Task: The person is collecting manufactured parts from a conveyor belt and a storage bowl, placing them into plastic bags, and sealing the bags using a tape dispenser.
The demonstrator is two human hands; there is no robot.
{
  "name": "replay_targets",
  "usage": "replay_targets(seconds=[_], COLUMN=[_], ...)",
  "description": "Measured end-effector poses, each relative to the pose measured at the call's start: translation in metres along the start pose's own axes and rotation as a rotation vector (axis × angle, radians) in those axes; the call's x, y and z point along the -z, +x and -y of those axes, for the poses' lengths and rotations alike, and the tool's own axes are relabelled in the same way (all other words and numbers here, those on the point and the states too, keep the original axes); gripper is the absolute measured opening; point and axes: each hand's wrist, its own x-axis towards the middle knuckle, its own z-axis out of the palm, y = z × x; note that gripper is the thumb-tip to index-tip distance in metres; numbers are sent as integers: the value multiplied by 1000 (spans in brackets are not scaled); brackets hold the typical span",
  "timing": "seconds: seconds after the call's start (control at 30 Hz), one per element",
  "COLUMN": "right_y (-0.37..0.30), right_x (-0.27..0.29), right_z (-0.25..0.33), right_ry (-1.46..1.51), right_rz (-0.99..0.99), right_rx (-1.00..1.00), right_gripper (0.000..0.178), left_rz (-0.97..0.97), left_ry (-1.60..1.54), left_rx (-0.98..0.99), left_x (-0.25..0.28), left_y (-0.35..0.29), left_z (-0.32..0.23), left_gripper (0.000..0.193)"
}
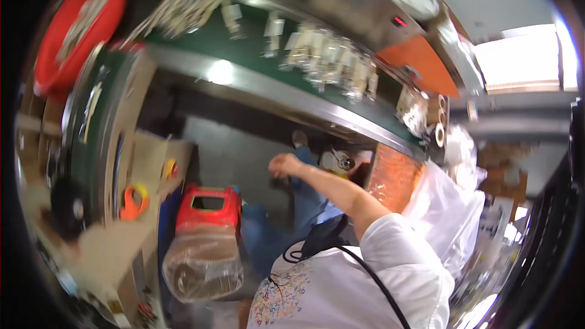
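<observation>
My right arm, in a short white sleeve, reaches across in front of me with my right hand (284, 165) over the floor. Its fingers are loosely bent and somewhat blurred, and nothing shows in them. A green work surface with a metal edge (268, 88) lies beyond the hand. On that surface rests a row of small pale parts in clear bags (332, 58). Left of my body stands a red plastic piece with a rectangular opening (209, 202), beside a brown pad under clear plastic (204, 265). My left hand is out of view.
At the far left is a red basin (82, 30) holding pale strips. Cardboard at the left bears an orange-yellow tape dispenser (134, 201). A dark-haired person (70, 207) is at the left edge. Orange wrapped material (395, 176) and a white plastic bag (448, 219) stand to my right.
</observation>
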Motion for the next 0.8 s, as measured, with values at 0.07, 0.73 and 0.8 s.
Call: replay_targets(seconds=[0.07, 0.73, 0.8], right_y=[6, -113, -106], right_x=[166, 670, 645], right_z=[-57, -221, -175], right_ry=[-247, 85, 107], right_rz=[-453, -1351, -1368], right_rx=[436, -702, -702], right_gripper=[25, 94, 90], left_rz=[158, 102, 169], left_ry=[97, -76, -77], left_rx=[228, 1327, 1239], left_x=[-46, -698, -700], left_y=[79, 513, 522], left_z=[-20, -125, -131], left_gripper=[45, 75, 69])
